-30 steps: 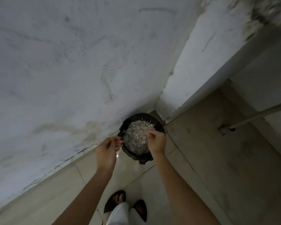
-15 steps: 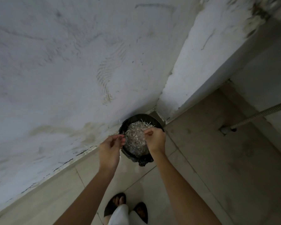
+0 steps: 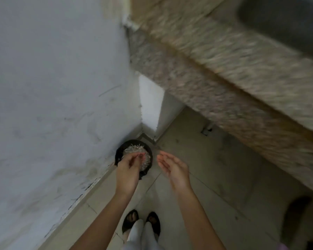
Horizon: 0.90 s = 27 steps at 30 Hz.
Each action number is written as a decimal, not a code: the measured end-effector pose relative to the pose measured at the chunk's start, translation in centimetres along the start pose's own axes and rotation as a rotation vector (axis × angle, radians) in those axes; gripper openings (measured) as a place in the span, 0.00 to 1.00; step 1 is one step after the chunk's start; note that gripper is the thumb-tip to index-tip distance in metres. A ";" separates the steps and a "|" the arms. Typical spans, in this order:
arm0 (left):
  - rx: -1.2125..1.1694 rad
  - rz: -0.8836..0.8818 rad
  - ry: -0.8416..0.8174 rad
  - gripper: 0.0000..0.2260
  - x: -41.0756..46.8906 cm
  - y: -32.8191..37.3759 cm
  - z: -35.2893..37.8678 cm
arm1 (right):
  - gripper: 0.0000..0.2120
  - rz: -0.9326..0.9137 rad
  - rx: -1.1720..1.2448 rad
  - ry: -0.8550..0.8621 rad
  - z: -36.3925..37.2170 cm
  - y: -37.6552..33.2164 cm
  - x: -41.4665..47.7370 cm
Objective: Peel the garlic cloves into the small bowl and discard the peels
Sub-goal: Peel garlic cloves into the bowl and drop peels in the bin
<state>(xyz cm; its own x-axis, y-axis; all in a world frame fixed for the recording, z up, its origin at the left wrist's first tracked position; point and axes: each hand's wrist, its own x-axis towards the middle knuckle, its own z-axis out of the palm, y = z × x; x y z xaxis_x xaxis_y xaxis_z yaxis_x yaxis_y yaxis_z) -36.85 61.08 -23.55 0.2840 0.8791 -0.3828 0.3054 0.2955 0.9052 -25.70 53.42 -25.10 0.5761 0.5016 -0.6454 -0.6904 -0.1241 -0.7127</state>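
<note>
The stone counter at 1 o'clock is smeared by motion, and the sink in it is cut off by the frame edge. A dark shape at 4 o'clock is too blurred to identify. The black bin sits on the floor in the wall corner, at 12 o'clock from the sandals, heaped with pale, papery peels. Its near side is hidden behind the left hand. That hand's fingers curl toward the thumb above the heap, but it is unclear whether they pinch any peel. The right hand, at 3 o'clock of the bin, is spread loosely, palm showing, holding nothing.
</note>
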 end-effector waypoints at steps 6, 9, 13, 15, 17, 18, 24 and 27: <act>0.073 0.151 -0.389 0.09 -9.3 10.0 5.2 | 0.08 -0.169 0.183 0.216 -8.9 -8.3 -12.3; 0.113 0.216 -0.620 0.10 -15.8 13.7 10.7 | 0.08 -0.285 0.307 0.411 -16.2 -11.8 -19.7; 0.142 0.319 -0.894 0.12 -24.4 16.3 19.2 | 0.08 -0.423 0.426 0.636 -24.9 -15.1 -28.5; 0.157 0.356 -1.015 0.12 -29.4 17.2 23.9 | 0.08 -0.495 0.479 0.745 -29.8 -16.7 -32.5; 0.155 0.376 -1.106 0.11 -33.7 17.8 28.2 | 0.08 -0.546 0.541 0.832 -34.7 -17.8 -35.5; 0.161 0.385 -1.146 0.11 -36.1 17.9 30.3 | 0.08 -0.570 0.584 0.882 -37.2 -18.3 -37.0; 0.261 0.453 -1.285 0.07 -46.8 17.1 39.6 | 0.09 -0.625 0.681 1.147 -50.3 -19.8 -43.5; 0.374 0.571 -1.345 0.08 -50.0 15.7 43.1 | 0.10 -0.548 0.543 1.287 -55.5 -19.8 -44.4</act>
<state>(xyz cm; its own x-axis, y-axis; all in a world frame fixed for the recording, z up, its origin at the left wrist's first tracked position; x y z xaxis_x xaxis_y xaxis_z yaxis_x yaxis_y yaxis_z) -7.08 5.67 1.87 0.9751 -0.2095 -0.0727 0.0184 -0.2501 0.9681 -13.38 -13.90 2.44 0.5912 -0.7320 -0.3386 -0.1750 0.2934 -0.9398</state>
